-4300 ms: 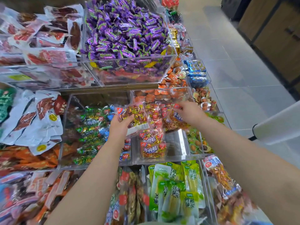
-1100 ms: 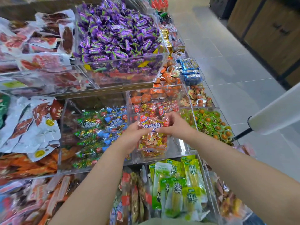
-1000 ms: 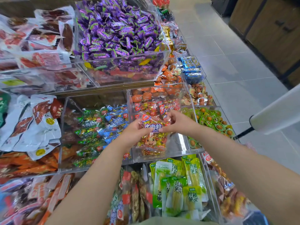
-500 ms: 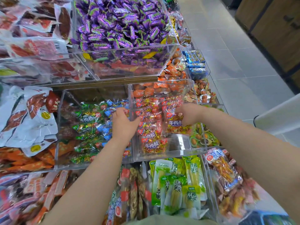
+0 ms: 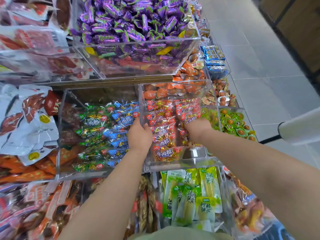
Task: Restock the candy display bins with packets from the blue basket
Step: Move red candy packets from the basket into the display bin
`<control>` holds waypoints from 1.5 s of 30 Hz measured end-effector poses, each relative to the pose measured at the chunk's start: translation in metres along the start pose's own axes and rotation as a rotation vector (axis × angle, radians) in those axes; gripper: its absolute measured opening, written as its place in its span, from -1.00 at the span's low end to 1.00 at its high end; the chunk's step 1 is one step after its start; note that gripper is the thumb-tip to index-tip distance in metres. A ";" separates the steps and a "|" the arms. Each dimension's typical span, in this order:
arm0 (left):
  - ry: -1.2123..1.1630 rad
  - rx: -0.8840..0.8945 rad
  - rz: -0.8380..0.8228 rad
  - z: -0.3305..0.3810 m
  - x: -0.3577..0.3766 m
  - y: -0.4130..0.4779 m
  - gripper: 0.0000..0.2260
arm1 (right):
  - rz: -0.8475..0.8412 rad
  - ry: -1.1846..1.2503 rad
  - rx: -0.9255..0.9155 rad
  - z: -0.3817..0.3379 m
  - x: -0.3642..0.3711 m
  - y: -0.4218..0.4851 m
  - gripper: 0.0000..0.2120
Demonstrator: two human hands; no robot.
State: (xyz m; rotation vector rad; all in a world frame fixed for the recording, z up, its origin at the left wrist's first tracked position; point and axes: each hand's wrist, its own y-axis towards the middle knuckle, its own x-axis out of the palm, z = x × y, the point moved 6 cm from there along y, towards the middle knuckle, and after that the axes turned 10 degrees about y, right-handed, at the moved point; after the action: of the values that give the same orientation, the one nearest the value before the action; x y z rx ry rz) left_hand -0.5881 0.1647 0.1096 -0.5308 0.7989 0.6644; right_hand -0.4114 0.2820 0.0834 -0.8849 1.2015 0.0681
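Grey floor tiles [image 5: 259,58] border a stepped shop display of clear acrylic bins, seen from above by the head camera. We see both bare forearms reach forward into 1 middle bin [image 5: 190,163], which holds the red packets [image 5: 162,153] in 2 rough columns, the left column running down to the front wall. We see the left hand [image 5: 140,135] at the wall that this bin shares with its left neighbour, back upward, thumb on the red-packet side; its fingers are bent out of sight, so we cannot tell whether it grips anything. We see the right hand [image 5: 197,127] at the right column, fingers buried among the packets, and we cannot tell its grip either. To the left lie blue and green packets [image 5: 103,132]. On the tier above we note purple candies [image 5: 131,19] heaped in a larger bin, with orange packets [image 5: 188,71] just beside it on the right. Below the red packets stand green and yellow pouches [image 5: 195,196]. We mark a blue shape [image 5: 281,229] at the lower right corner, too blurred to identify as the basket.
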 end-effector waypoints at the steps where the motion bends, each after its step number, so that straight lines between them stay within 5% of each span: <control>1: 0.009 0.001 0.006 0.000 0.000 0.000 -0.79 | 0.048 0.007 0.014 0.003 -0.003 0.002 -0.77; 5: 0.020 0.008 0.006 -0.001 0.000 0.000 -0.81 | 0.197 0.042 0.016 0.005 -0.001 0.003 -0.73; 10: -0.007 0.004 0.005 -0.002 0.002 0.000 -0.85 | 0.285 -0.026 0.003 0.000 0.020 -0.010 -0.33; 17: 0.006 0.009 0.018 -0.001 0.000 -0.001 -0.85 | 0.250 -0.011 -0.078 0.001 0.025 -0.003 -0.05; 24: -0.004 0.010 -0.005 -0.001 0.000 -0.001 -0.84 | 0.175 0.084 -0.041 0.001 0.024 -0.003 0.00; 31: -0.055 -0.011 -0.112 0.000 -0.001 -0.004 -0.69 | 0.187 0.381 -0.018 0.006 0.012 -0.034 -0.08; 34: -0.070 -0.008 -0.080 -0.003 -0.010 -0.011 -0.57 | 0.251 0.536 -0.026 0.009 0.002 -0.064 -0.32; 40: -0.065 0.206 0.185 0.017 -0.035 -0.062 -0.96 | 0.512 0.717 0.024 0.038 0.012 -0.149 -0.76; 45: 0.013 0.398 -0.191 0.033 0.031 -0.138 -0.91 | 0.623 1.041 0.355 0.082 0.094 -0.229 -0.86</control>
State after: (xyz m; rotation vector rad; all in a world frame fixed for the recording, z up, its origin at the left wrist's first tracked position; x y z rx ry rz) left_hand -0.4584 0.1027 0.1298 -0.2437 0.8540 0.3131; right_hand -0.1989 0.1415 0.1394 -0.1505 2.3458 -0.1214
